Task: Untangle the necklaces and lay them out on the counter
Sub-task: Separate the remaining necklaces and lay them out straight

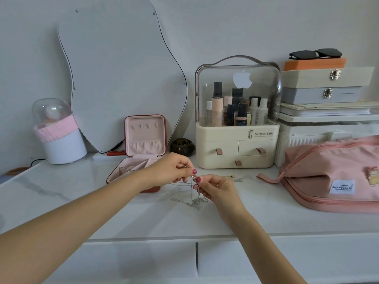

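Left hand: the left hand (pixel 171 170) is raised above the counter (pixel 61 201), finger and thumb pinching the top of the necklaces (pixel 194 198).
Right hand: the right hand (pixel 215 190) sits just beside the left, its fingertips nearly meeting it, pinching the same thin chains a little lower (a ring shows on one finger).
Necklaces: a silver tangle hangs from both hands, its lower part bunched on the counter directly beneath them, with one strand trailing left along the surface.
Jewellery box: a red jewellery box (pixel 141 152) with a pink lining stands open just behind the left hand, lid upright.
Loose pieces: a gold-tipped pin (pixel 228 176) and a small silver piece (pixel 239 179) lie right of the hands, near the organiser.
Back row: a wavy mirror (pixel 123 78) leans on the wall; a cream makeup organiser (pixel 238 144) holds bottles.
Right side: a pink bag (pixel 332 173) takes up the counter's right end, its strap reaching toward the hands.
Front edge: the counter's front edge runs below both forearms, over white drawers (pixel 143 259).
Open room: bare surface lies left of and in front of the tangle.
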